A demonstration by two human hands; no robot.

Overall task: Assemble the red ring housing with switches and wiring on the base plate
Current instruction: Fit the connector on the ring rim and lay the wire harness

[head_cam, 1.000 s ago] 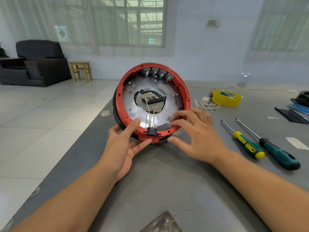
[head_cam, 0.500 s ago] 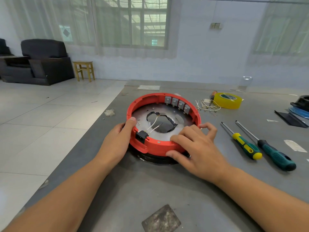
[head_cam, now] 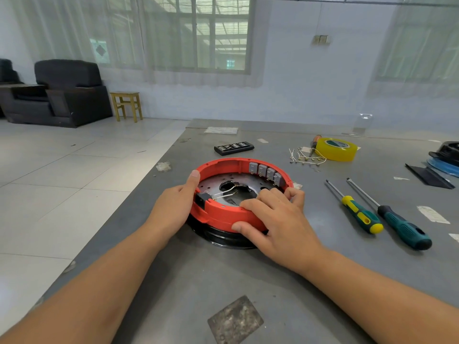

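Between both hands' fingers, the red ring housing [head_cam: 223, 214] sits on the tabletop [head_cam: 248, 281].
Left hand [head_cam: 171, 207] and right hand [head_cam: 278, 224] clamp its rim; press evenly, keeping white wires [head_cam: 223, 193] clear.

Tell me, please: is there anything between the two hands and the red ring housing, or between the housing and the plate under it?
Nothing visible. The left hand grips the red ring housing at its left wall, thumb on the rim. The right hand lies over the near right rim, thumb on the outer wall. The housing already sits around the metal base plate.
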